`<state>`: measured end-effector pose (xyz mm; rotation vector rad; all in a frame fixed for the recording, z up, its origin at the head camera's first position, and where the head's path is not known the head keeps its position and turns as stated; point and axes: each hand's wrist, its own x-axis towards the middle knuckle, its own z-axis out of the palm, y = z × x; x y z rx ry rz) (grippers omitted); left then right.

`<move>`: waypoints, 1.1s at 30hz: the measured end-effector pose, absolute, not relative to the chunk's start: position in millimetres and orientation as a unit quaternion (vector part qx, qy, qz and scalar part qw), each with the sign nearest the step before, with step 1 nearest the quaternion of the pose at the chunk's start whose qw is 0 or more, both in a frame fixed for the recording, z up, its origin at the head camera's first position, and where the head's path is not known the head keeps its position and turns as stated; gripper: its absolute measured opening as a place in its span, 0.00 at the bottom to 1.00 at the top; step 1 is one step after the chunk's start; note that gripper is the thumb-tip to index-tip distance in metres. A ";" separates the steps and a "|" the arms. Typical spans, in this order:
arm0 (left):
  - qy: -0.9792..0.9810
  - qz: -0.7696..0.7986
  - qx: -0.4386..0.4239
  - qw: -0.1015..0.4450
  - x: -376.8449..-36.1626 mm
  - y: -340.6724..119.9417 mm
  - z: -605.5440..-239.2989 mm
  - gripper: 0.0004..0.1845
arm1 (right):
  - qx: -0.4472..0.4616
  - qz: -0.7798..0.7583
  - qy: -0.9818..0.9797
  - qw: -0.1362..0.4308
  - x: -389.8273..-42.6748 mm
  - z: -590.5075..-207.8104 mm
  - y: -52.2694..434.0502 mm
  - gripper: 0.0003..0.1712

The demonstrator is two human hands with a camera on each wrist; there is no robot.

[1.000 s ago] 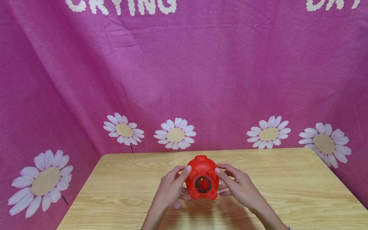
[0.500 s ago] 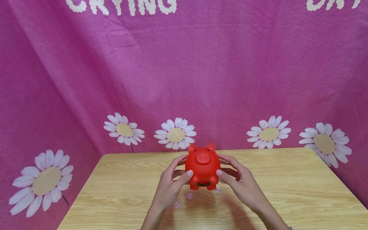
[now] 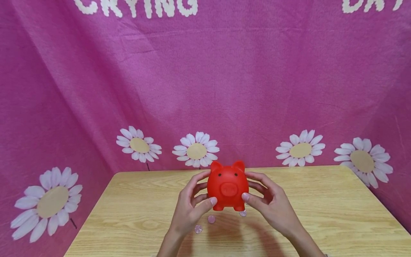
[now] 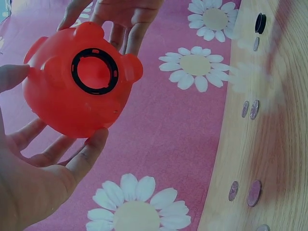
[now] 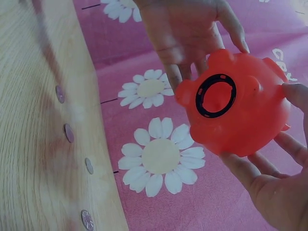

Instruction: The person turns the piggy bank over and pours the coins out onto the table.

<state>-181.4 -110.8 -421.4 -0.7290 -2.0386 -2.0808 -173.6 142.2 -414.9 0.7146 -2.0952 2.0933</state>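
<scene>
I hold a red piggy bank point(image 3: 228, 185) between both hands, lifted a little above the wooden table point(image 3: 321, 207), with its snout facing me. My left hand point(image 3: 194, 201) grips its left side, thumb low at the front and fingers behind. On the other side my right hand point(image 3: 268, 200) grips it the same way. The wrist views show the belly, where a round hole with a black ring point(image 4: 95, 71) stands open with no plug in it. Three coins point(image 3: 211, 219) lie on the table just under the piggy bank.
A black round cap point(image 4: 260, 23) lies on the table beyond more coins point(image 4: 253, 109). Several coins point(image 5: 69, 132) lie in a line along the wood. A pink cloth with white daisies point(image 3: 196, 150) hangs behind and beside the table.
The piggy bank has turned from belly-hole towards me to upright with its snout towards me and risen slightly. More coins now show on the table beneath it. Both hands kept their hold.
</scene>
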 end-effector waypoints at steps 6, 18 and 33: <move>-0.691 -0.682 -0.231 0.071 -181.0 -110.5 -421.9 0.33 | 0.221 0.669 -0.708 0.046 -173.1 -413.7 141.5 0.29; -0.692 -0.668 -0.264 0.071 -177.2 -110.8 -418.2 0.38 | 0.287 0.651 -0.700 0.064 -176.0 -414.8 147.8 0.39; -0.730 -0.648 -0.211 0.050 -180.1 -110.3 -419.9 0.36 | 0.206 0.638 -0.741 0.042 -174.2 -414.4 141.9 0.31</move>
